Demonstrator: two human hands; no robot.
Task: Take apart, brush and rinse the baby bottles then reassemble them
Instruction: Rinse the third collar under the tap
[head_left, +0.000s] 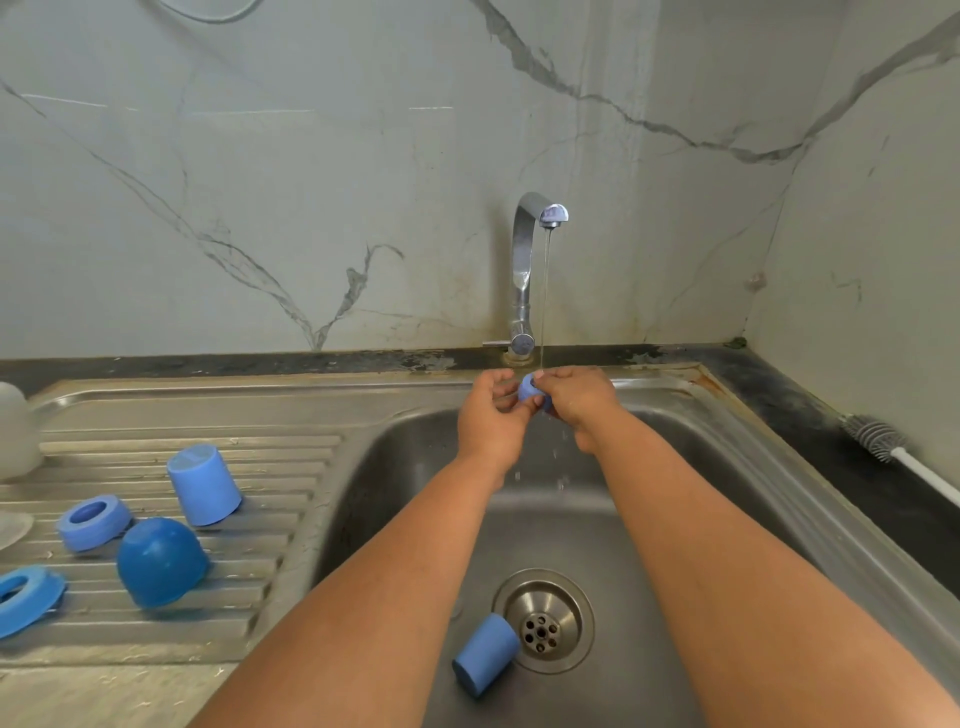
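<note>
- Step in hand, judged: rinsing a small blue bottle part (530, 391) under the thin stream from the tap (525, 270), above the sink (395, 467).
- To rinse well, rotate the part so water reaches every face, and keep it over the basin.
- Left hand (491, 415): fingers curled, pinching the part from the left.
- Right hand (576, 402): fingers curled round the part's right side.
- Both forearms extend forward, hands meeting under the spout.
- One blue cup (485, 654) lies beside the drain (543, 621); further blue parts (205, 486) rest on the drainboard.
- The bottle brush (878, 439) lies on the right counter.
</note>
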